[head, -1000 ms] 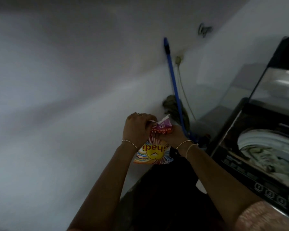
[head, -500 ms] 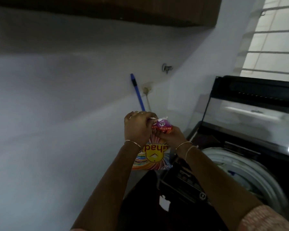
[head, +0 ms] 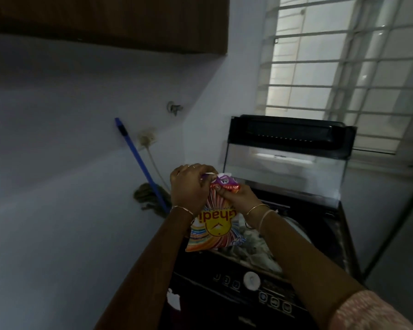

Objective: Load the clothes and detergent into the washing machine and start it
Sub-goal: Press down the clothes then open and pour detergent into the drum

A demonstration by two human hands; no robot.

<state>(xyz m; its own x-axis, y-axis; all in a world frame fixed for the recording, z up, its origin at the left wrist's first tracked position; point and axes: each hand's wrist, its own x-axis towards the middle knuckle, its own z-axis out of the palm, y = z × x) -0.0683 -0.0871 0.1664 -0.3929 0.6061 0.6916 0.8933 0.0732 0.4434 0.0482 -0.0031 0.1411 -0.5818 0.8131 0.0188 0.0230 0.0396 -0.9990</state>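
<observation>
Both forearms reach forward over the washer's (head: pixel 260 296) front edge, wrists bangled. The left hand (head: pixel 188 186) and right hand (head: pixel 239 198) meet at the top of the packet (head: pixel 215 232), fingers clenched on its purple upper edge, pinching it from both sides. The packet hangs upright above the drum's front left corner, orange and striped, with a yellow emblem. Clothes (head: pixel 255 248) lie in the drum; the lid (head: pixel 286 172) stands raised behind.
</observation>
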